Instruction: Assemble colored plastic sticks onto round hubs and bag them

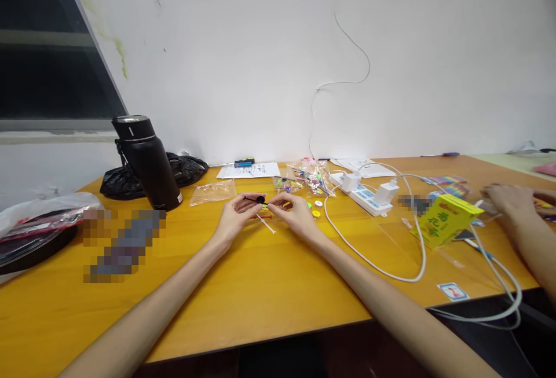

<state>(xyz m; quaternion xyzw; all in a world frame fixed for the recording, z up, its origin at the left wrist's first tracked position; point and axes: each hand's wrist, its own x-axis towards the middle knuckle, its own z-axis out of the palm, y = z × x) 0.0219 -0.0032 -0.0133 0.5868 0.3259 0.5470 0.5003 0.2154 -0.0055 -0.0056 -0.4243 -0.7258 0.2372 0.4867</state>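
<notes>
Over the middle of the table, my left hand (232, 217) pinches a small black round plastic piece (260, 199) with a thin black rod on it. My right hand (295, 213) is closed close beside it, thumb and fingers together at a small yellow-green piece (264, 208). What exactly the right fingertips grip is too small to make out. A thin white plastic rod (266, 225) slants down below the fingers. Between the hands a bit of a red piece (263, 216) shows. White and yellow discs, including a yellow disc (316, 214), lie right of my right hand.
Behind the hands are clear bags of small colourful parts (313, 176), a flat clear bag (212, 192) and a screwdriver (244, 163). A black bottle (147, 164) stands left. Rightward are a power strip (364, 198), looping white cables, a yellow box (447, 220) and another person's hand (506, 201).
</notes>
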